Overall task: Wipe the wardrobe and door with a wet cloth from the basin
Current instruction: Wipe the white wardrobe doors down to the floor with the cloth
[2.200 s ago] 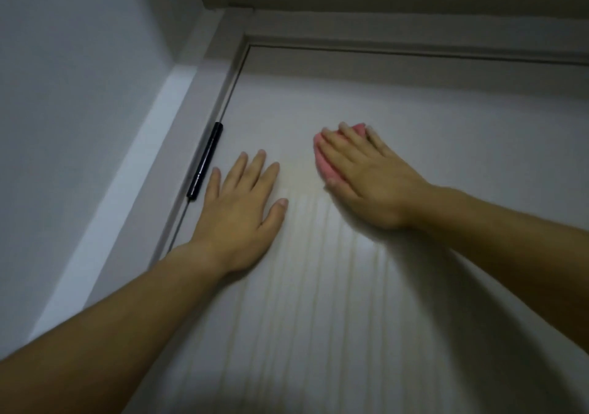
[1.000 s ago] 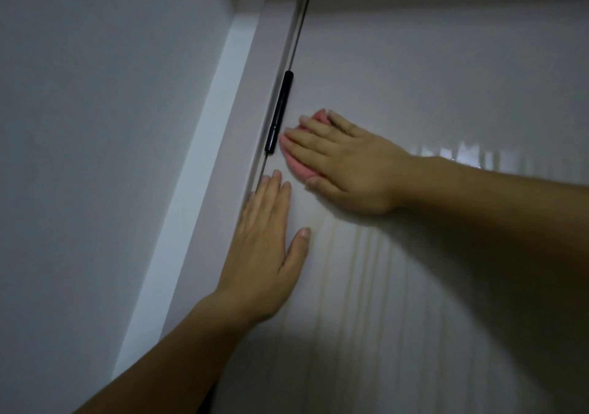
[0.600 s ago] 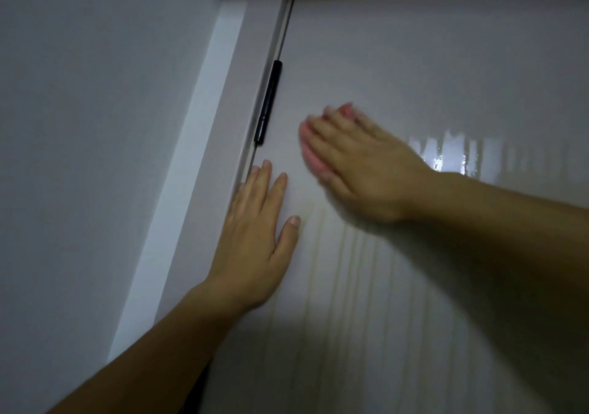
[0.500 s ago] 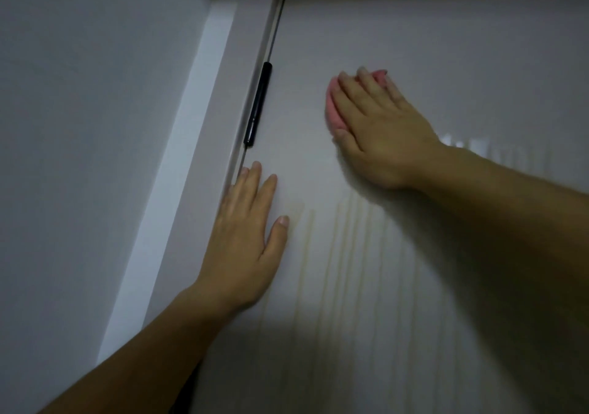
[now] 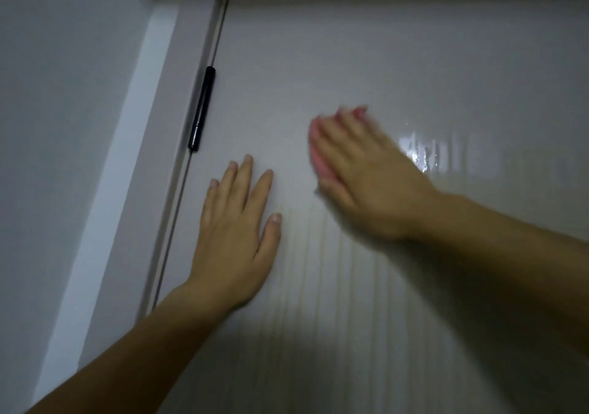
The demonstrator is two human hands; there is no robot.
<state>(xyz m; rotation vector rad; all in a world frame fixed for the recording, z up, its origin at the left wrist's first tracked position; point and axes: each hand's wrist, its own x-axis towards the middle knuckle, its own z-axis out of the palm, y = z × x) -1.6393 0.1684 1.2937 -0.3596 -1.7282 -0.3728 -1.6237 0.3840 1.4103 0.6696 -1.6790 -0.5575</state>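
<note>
Right hand [image 5: 366,171] flat over a pink cloth [image 5: 318,155], fingers laid close together and pressing it against the door [image 5: 366,63]; blurred, so finger detail unclear. Cloth mostly hidden under the palm, showing only past the fingertips and along the thumb side. Left hand [image 5: 236,235] just beside it, lower and nearer the hinge side, palm flat on the door, fingers loosely spread, holding nothing. Both forearms bare, reaching in from the bottom corners. Wet shiny patch [image 5: 446,155] on the door just right of the right hand, faint vertical streaks [image 5: 318,254] below and between the hands. Black hinge [image 5: 200,114] on the door's left edge, above the left hand. Pale door frame [image 5: 153,158] and plain wall [image 5: 63,94] further left.
</note>
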